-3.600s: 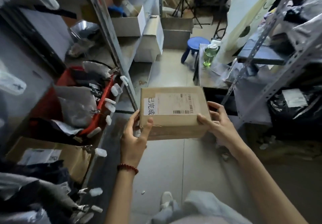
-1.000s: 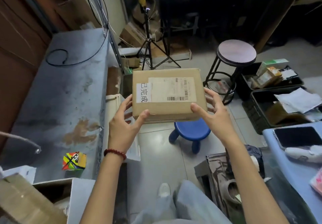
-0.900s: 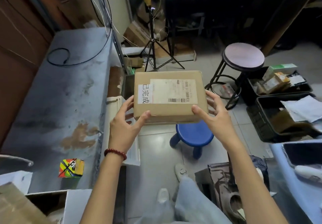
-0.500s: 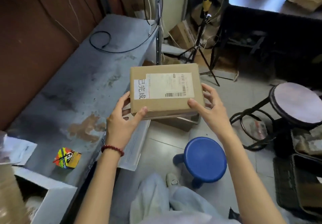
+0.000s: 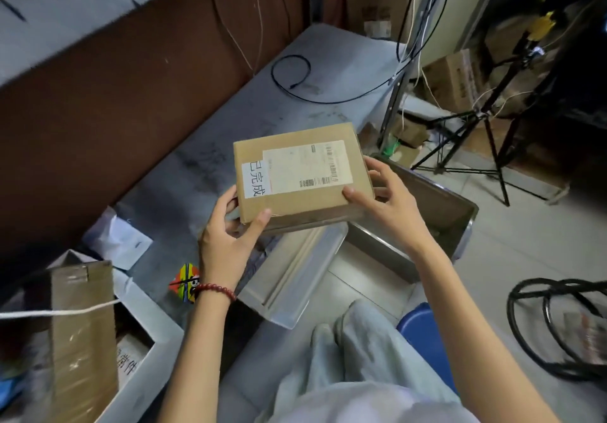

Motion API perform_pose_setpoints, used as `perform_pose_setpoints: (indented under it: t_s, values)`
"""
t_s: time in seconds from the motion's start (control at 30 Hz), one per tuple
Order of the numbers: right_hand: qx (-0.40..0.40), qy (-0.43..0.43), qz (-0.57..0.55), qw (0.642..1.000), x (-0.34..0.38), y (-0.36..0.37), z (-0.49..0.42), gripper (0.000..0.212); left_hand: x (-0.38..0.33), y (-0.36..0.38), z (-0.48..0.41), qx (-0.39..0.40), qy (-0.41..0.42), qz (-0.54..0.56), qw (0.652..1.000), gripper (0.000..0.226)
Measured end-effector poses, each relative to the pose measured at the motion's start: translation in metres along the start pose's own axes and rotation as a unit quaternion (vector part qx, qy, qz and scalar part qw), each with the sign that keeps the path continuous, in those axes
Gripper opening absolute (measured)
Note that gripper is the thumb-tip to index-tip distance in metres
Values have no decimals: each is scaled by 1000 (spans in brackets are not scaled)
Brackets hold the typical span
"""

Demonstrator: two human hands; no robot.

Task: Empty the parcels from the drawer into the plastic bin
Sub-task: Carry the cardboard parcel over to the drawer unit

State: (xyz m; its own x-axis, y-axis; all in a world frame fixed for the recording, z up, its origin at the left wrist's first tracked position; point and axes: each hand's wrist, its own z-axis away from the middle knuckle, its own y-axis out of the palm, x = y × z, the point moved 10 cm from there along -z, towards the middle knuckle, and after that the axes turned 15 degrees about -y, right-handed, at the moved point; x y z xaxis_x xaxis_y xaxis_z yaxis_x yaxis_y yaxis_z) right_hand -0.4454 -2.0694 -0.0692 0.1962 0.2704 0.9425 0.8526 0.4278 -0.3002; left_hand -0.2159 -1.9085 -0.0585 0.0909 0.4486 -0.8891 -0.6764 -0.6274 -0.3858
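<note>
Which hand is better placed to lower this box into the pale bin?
Left, probably: left hand grips the box corner right above the pale bin; right hand sits over the grey tub.

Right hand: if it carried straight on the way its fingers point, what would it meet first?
The cardboard parcel, which the right hand grips at its right edge. Beyond the parcel, probably the grey bench top, though depth is unclear.
</note>
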Motion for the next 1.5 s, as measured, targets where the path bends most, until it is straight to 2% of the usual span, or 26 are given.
perform_pose_setpoints:
  t_s: [0.17,0.47,0.63,0.7,0.8,0.97,1.1,1.17,1.23,1.3,1.37,1.5]
  values:
    - [53,-4,12,998,-10,19,-31,61,10,0,-17,-36,-16,-4,999,60]
    - [211,-38,52,975,-39,75,-127,68,35,0,-60,-179,-59,-35,982,63]
    - [328,-72,65,940,-61,125,-174,70,68,13,-84,-250,-151,-34,956,60]
    - [323,-90,90,938,-64,133,-188,64,73,19,-97,-226,-170,-83,956,56]
    - [367,-115,133,913,-75,159,-204,52,88,25,-109,-227,-230,-110,940,52]
    - [454,-145,194,858,-92,204,-204,45,105,18,-117,-238,-266,-138,924,40]
    - [511,-167,250,805,-105,216,-195,48,113,17,-113,-230,-287,-163,916,41]
    - [523,-190,276,784,-104,216,-190,52,120,21,-112,-193,-300,-198,913,49]
    - [532,-208,313,759,-102,213,-183,57,129,27,-110,-122,-315,-259,905,63]
    - [528,-218,356,740,-99,208,-176,60,134,29,-103,-81,-315,-342,881,71]
    - [505,-220,378,744,-94,196,-167,55,126,27,-89,-102,-298,-394,863,70]
    - [472,-211,398,758,-99,167,-135,55,104,35,-51,-161,-207,-437,860,54]
